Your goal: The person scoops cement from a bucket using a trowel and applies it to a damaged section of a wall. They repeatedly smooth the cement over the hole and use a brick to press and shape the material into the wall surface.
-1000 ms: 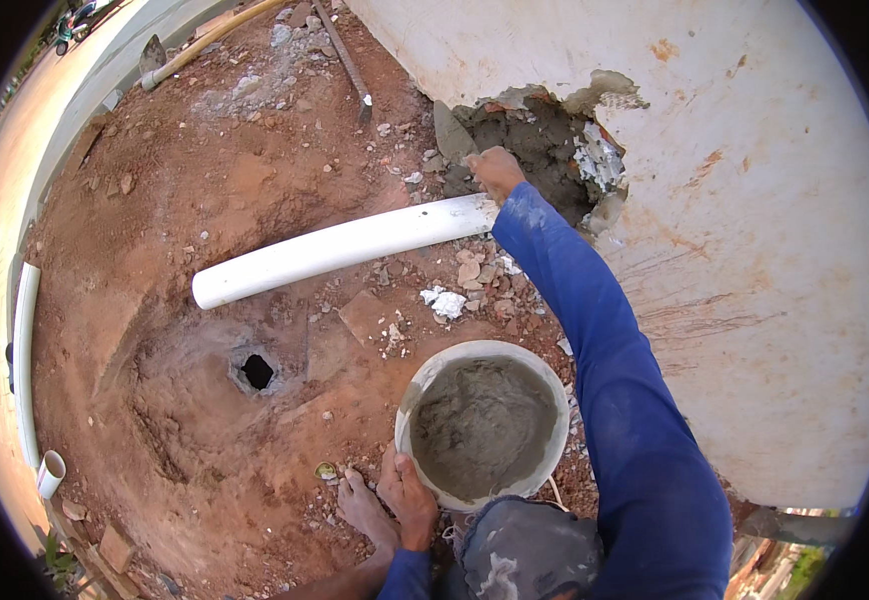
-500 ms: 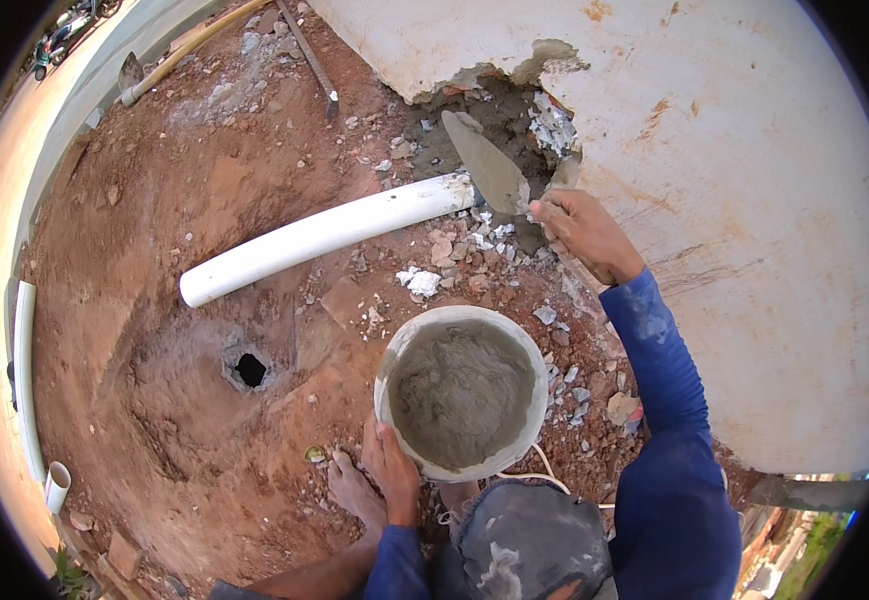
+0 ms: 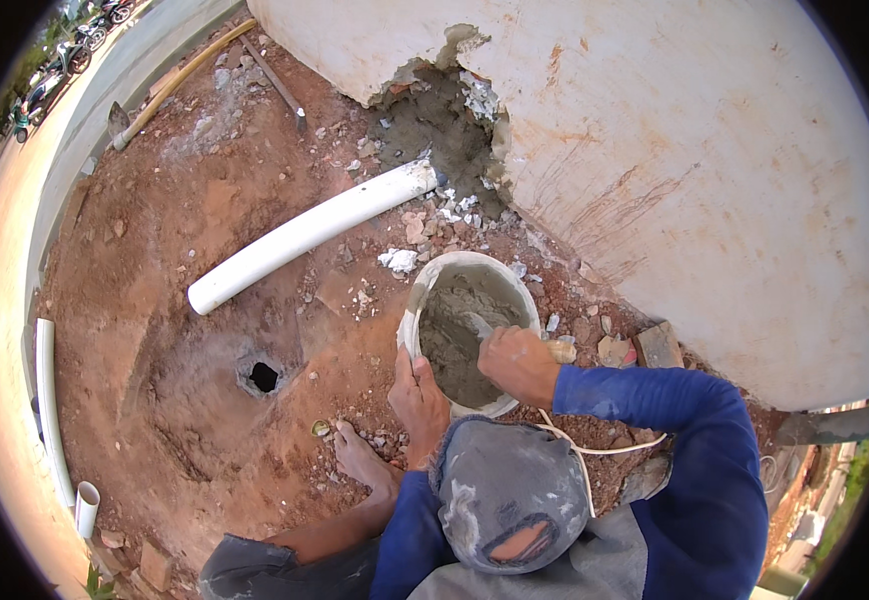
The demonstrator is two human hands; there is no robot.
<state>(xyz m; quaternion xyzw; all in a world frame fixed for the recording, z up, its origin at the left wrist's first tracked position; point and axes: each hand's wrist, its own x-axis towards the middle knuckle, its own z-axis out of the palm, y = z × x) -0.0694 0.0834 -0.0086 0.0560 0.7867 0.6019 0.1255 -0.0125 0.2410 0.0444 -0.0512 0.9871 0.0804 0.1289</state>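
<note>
A white bucket [image 3: 408, 330] of wet grey mortar [image 3: 450, 335] stands on the reddish soil, tilted slightly. My left hand [image 3: 421, 408] grips the bucket's near left side, the thumb up by its rim. In my right hand [image 3: 521, 366] is a trowel, its pale handle end [image 3: 562, 350] sticking out past the fist. The trowel's blade [image 3: 479, 325] is down in the mortar, mostly hidden. Beyond the bucket, the white wall [image 3: 675, 150] has a broken-out hole packed with rough grey mortar [image 3: 440, 120]. A white pipe [image 3: 315, 235] runs from that patch across the ground.
Rubble [image 3: 435, 222] lies between bucket and wall. A dark hole [image 3: 264, 377] opens in the soil at left. A yellow-handled tool [image 3: 180, 85] and a metal bar [image 3: 273, 78] lie far left. A pale cord [image 3: 585, 450] runs beside the bucket. A grey cap [image 3: 510, 490] fills the lower middle.
My right hand has brought the trowel back from the wall hole and down into the bucket's mortar. My left hand stays on the bucket. The whole view has shifted.
</note>
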